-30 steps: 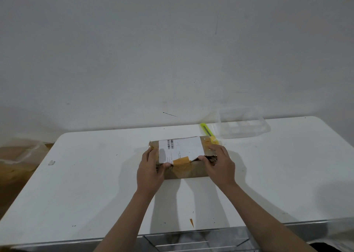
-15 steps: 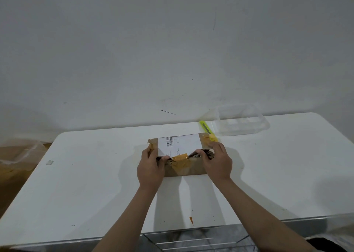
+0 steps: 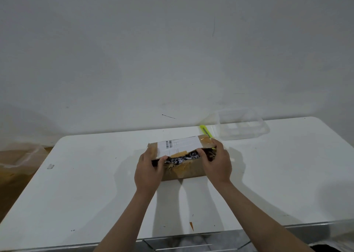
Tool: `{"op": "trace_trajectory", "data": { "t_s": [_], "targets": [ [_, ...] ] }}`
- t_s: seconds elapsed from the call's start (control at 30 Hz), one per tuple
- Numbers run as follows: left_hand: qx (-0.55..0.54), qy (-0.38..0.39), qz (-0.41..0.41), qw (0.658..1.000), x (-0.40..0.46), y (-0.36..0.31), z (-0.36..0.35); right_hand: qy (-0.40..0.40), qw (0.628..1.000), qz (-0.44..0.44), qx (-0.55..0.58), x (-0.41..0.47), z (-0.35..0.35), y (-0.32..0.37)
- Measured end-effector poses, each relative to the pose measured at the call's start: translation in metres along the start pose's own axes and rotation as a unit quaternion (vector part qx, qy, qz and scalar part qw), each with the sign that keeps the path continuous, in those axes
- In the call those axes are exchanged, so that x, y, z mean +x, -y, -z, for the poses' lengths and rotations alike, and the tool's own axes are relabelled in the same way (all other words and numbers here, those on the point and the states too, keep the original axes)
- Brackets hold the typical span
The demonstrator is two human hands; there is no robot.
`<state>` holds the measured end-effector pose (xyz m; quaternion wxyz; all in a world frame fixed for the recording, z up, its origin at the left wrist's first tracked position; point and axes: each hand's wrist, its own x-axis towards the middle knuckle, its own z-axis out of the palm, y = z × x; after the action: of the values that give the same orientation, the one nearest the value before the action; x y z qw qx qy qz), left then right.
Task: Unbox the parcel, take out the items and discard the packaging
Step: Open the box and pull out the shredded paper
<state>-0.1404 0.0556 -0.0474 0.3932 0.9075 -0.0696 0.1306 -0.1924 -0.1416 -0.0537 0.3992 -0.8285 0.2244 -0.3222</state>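
A brown cardboard parcel (image 3: pixel 183 172) with a white shipping label (image 3: pixel 178 145) and tan tape lies at the middle of the white table (image 3: pixel 86 184). Its near top flap is lifted, and black-and-white wrapped contents (image 3: pixel 182 159) show in the gap. My left hand (image 3: pixel 148 172) grips the flap's left part, thumb under its edge. My right hand (image 3: pixel 217 161) grips the parcel's right end, with its thumb in the opening.
A yellow-green utility knife (image 3: pixel 206 131) lies just behind the parcel's right corner. A clear plastic container (image 3: pixel 241 125) stands at the back right by the wall. A small tape scrap (image 3: pixel 191 225) lies near the table's front edge. Brown packaging (image 3: pixel 21 156) sits off the table's left.
The top flap has been pulled up and away from the front face, widening the gap so the dark contents show. Both hands stay at the same ends of the parcel.
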Motion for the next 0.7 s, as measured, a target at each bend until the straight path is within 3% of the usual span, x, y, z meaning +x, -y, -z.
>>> {"op": "trace_trajectory", "data": {
  "t_s": [0.43,0.6,0.7],
  "targets": [
    [-0.052,0.022,-0.005,0.998,0.006,0.005,0.010,0.030,0.998,0.054,0.011,0.019,0.006,-0.001],
    [-0.025,0.052,-0.050,0.997,0.016,0.015,0.008,0.097,0.989,0.108,-0.026,0.038,0.005,-0.004],
    [0.021,0.061,-0.099,0.993,0.023,0.021,0.005,0.148,0.984,0.095,-0.035,0.049,0.002,-0.004]
  ]
}}
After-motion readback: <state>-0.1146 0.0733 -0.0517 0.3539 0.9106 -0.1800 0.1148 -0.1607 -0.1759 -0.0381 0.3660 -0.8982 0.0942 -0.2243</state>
